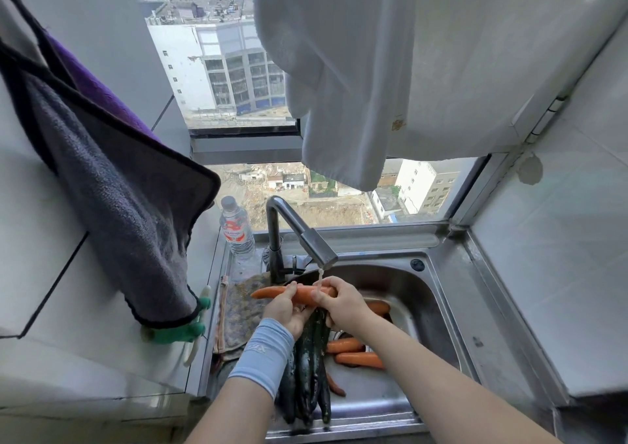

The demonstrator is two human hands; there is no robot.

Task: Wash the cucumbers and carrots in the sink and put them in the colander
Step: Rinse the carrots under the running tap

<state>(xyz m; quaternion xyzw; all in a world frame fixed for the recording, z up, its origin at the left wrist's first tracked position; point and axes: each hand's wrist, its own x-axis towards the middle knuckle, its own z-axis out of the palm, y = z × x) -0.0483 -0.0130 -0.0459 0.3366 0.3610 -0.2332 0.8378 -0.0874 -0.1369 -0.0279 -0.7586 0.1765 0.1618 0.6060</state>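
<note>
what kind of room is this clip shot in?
Likely a small home kitchen, high up: a steel sink with a running faucet, carrots and cucumbers in the basin, and a window overlooking buildings far below.

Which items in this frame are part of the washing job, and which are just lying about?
Job:
carrot held under the tap by left hand and right hand
carrots in the sink
cucumbers in the sink

Lying about:
bottle
dark towel
white towel
cloth
green glove

No colander is in view.
</note>
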